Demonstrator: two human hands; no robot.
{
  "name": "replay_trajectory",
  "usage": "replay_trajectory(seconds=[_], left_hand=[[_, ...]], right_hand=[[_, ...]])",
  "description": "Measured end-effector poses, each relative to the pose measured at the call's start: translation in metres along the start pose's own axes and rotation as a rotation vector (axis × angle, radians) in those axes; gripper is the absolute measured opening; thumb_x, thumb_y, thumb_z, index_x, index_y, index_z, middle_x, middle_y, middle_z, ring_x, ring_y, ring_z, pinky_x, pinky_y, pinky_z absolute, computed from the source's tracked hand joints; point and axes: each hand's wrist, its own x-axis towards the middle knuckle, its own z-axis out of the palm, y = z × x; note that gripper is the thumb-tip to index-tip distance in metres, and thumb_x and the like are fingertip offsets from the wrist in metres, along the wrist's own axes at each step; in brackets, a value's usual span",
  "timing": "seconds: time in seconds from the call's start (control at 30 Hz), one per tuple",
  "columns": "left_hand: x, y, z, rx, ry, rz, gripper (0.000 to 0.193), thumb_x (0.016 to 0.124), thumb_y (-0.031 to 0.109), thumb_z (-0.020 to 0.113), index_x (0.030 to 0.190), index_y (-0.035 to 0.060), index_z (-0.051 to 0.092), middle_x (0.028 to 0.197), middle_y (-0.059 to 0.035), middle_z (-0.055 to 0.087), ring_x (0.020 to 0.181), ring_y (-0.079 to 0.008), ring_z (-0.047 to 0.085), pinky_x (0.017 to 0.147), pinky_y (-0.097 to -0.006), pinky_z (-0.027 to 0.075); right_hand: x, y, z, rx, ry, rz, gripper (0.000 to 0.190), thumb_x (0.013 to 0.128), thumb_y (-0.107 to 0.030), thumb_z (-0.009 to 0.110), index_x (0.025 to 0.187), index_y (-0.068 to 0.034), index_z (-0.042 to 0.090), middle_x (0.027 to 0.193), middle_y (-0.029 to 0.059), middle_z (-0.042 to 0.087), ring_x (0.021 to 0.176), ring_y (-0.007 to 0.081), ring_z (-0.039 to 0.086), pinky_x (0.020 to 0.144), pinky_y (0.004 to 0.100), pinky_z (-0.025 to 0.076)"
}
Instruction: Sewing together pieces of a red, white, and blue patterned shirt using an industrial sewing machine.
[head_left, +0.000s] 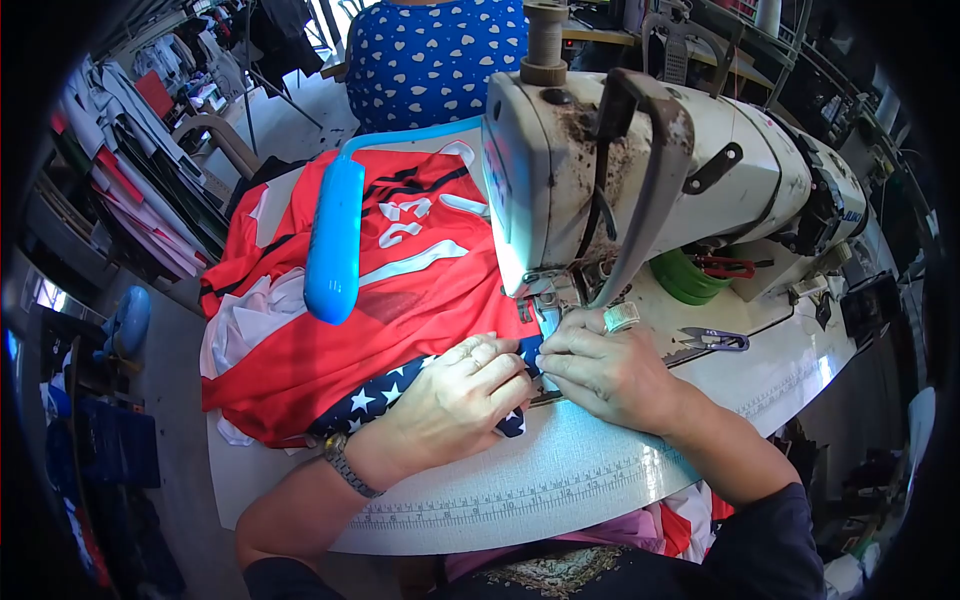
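Observation:
A red garment (420, 307) with white and dark trim lies across the bed of a white industrial sewing machine (570, 172). Its navy star-patterned edge (375, 396) runs toward the presser foot (549, 311). My left hand (469, 390), wearing a watch and a ring, grips that navy edge just left of the needle area. Close to the foot, my right hand (604, 364) pinches the fabric at its right side, with a white ring-like band (620, 317) on one finger. The needle itself is hidden behind the machine parts and fingers.
A blue lamp (334, 240) hangs over the garment. Right of the machine head are a green round container (686, 277) and thread snips (716, 340). A printed ruler (510, 499) follows the table's front edge. Beyond sits a person in a blue heart-patterned top (439, 60).

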Motion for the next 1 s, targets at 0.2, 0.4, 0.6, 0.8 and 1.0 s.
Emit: replay_trajectory(seconds=[0.2, 0.4, 0.6, 0.8, 1.0], left_hand=[[-0.002, 0.003, -0.005, 0.075, -0.032, -0.002, 0.030, 0.072, 0.011, 0.073, 0.101, 0.0057, 0.068, 0.106, -0.0077, 0.065, 0.105, -0.0228, 0.063, 0.099, -0.0412, 0.048], [-0.002, 0.003, -0.002, 0.018, -0.009, -0.007, 0.034, 0.071, 0.011, 0.073, 0.104, 0.0060, 0.069, 0.108, -0.0090, 0.066, 0.107, -0.0247, 0.064, 0.100, -0.0434, 0.047], [-0.002, -0.004, -0.007, -0.041, -0.044, -0.080, 0.038, 0.067, 0.008, 0.074, 0.105, 0.0030, 0.069, 0.116, -0.0119, 0.065, 0.110, -0.0273, 0.064, 0.103, -0.0465, 0.046], [-0.002, -0.012, -0.002, 0.015, -0.031, -0.048, 0.044, 0.064, 0.013, 0.075, 0.106, 0.0039, 0.063, 0.117, -0.0106, 0.062, 0.112, -0.0256, 0.061, 0.106, -0.0479, 0.041], [0.000, -0.010, -0.005, 0.001, -0.054, -0.088, 0.048, 0.066, 0.019, 0.078, 0.108, 0.0021, 0.064, 0.122, -0.0117, 0.061, 0.120, -0.0259, 0.057, 0.107, -0.0468, 0.039]], right_hand=[[-0.001, 0.000, -0.010, 0.014, -0.054, -0.027, 0.023, 0.070, -0.005, 0.077, 0.093, -0.005, 0.073, 0.099, 0.0059, 0.070, 0.091, 0.0226, 0.065, 0.070, 0.0333, 0.054], [-0.001, 0.001, -0.012, 0.017, -0.067, -0.036, 0.022, 0.071, -0.005, 0.076, 0.093, -0.005, 0.073, 0.099, 0.0061, 0.071, 0.090, 0.0240, 0.066, 0.072, 0.0345, 0.055], [0.003, 0.007, -0.007, 0.042, -0.030, 0.002, 0.022, 0.076, -0.006, 0.073, 0.098, -0.007, 0.072, 0.105, 0.0068, 0.070, 0.086, 0.0250, 0.068, 0.072, 0.0355, 0.055], [0.001, 0.009, -0.008, 0.024, -0.063, 0.073, 0.024, 0.080, -0.011, 0.072, 0.104, -0.009, 0.071, 0.107, 0.0082, 0.068, 0.086, 0.0260, 0.068, 0.073, 0.0356, 0.055], [0.004, 0.012, -0.011, 0.067, -0.085, 0.155, 0.028, 0.081, -0.014, 0.072, 0.109, -0.011, 0.071, 0.107, 0.0108, 0.067, 0.095, 0.0301, 0.064, 0.081, 0.0388, 0.052]])
